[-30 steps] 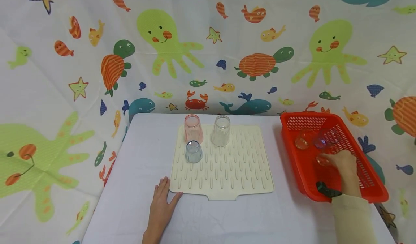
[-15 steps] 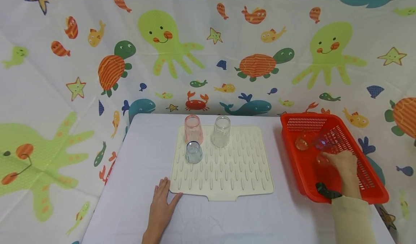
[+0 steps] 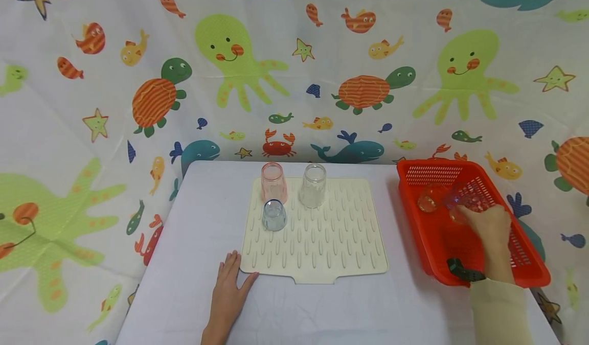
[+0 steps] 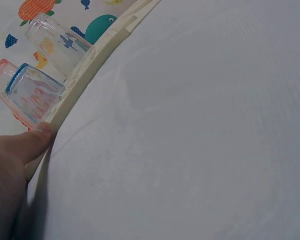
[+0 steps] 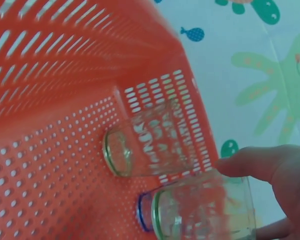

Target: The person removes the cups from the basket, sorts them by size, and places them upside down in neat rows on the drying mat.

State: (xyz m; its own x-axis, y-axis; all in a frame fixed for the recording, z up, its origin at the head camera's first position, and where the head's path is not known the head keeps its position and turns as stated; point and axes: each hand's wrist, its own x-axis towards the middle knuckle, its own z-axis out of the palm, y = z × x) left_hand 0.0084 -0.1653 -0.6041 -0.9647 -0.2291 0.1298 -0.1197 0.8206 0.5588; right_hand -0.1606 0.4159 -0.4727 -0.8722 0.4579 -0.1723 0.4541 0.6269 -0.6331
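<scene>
In the head view my right hand (image 3: 490,225) is inside the red plastic basket (image 3: 418,237), gripping a clear drinking glass. The right wrist view shows this glass (image 5: 205,207) tilted, with the thumb along its side. Behind it peeks a blue-rimmed glass (image 5: 145,212), mostly hidden. Another clear glass (image 5: 150,142) lies by the slotted basket wall. My left hand (image 3: 227,289) rests flat at the near left corner of the cream ridged drying board (image 3: 331,243), its thumb at the edge. On the board stand a pink glass (image 3: 274,184), a tall clear glass (image 3: 314,186) and a short blue glass (image 3: 274,215).
The white-covered table (image 3: 368,309) bears both board and basket. A sea-animal printed cloth (image 3: 294,69) hangs behind and along the sides. The basket's raised walls surround the glasses in it, and a dark strap (image 3: 462,271) sits on my right wrist.
My right hand has moved slightly away from me within the basket, and the gripped glass has moved with it. The printed cloth at the left has shifted leftward. My left hand stays put.
</scene>
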